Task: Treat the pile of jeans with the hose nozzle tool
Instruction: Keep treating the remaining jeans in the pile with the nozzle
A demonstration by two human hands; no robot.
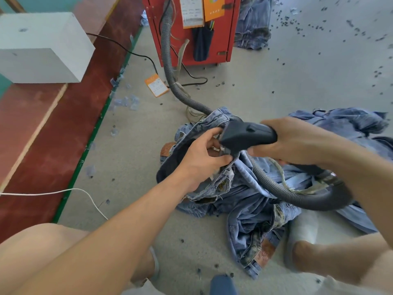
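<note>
Head view looks down on a grey floor [265, 86] where the pile of jeans [251, 201] lies near the middle, spreading off to the right. The left hand [204, 154] grips a bunched fold of denim at the top of the pile, fingers curled round the cloth and lifting it a little. The right hand [297, 141] is wrapped round the black nozzle [244, 135], whose mouth points left and sits against the fold that the left hand holds. A ribbed grey hose [170, 60] runs from the far red machine [191, 28] down across the floor to the pile; another length of it loops under the right forearm, near right.

The step in hand looks to be working the nozzle over one pair at its waistband or pocket. To do it well, the left hand should keep the cloth taut and flat, so the nozzle mouth meets a smooth face rather than a wad. The nozzle is best kept square to the fabric and drawn slowly along seams and pocket edges, where bits likely collect. Fingers of the left hand lie very close to the mouth, so they ought to stay to one side of its path. The hose loop rests on the jeans and may drag them; slack should be kept behind the right arm. Dark scraps [319, 28] dot the far floor.
</note>
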